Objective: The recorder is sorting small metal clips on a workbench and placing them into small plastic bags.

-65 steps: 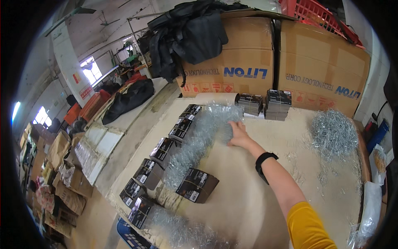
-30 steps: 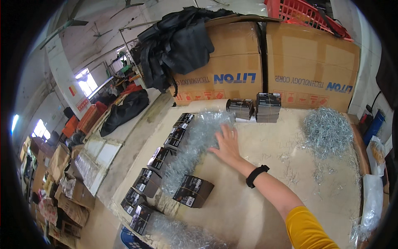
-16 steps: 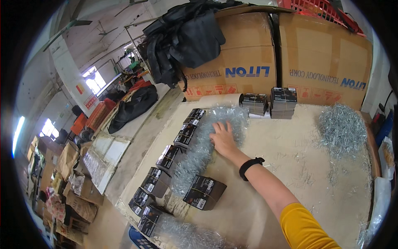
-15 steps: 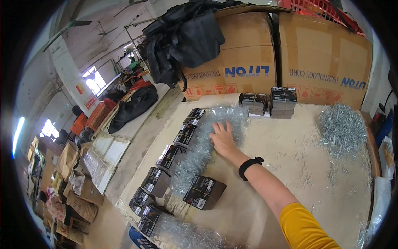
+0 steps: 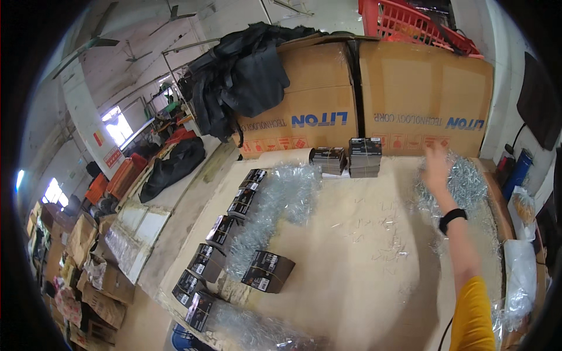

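Observation:
My right hand [image 5: 436,170] is at the far right of the table, over the left edge of a heap of thin silvery wire-like strips [image 5: 466,182]. Motion smears its fingers, and whether they hold any strips is hidden. A dark band [image 5: 452,221] circles the wrist. A long pile of the same strips [image 5: 257,217] runs along the left side, beside a row of banded stacks of black printed cards [image 5: 221,230]. Another banded card stack [image 5: 268,271] stands at the pile's near end. My left hand is out of view.
Two large cardboard boxes [image 5: 426,88] wall off the table's back, with black cloth [image 5: 243,73] over the left one and a red basket [image 5: 410,24] on top. Two more card stacks [image 5: 365,158] stand before them. More strips [image 5: 252,327] lie at the near edge.
My right hand has gone from the long strip pile on the left to the heap at the far right. The view has shifted, while the card stacks keep their places.

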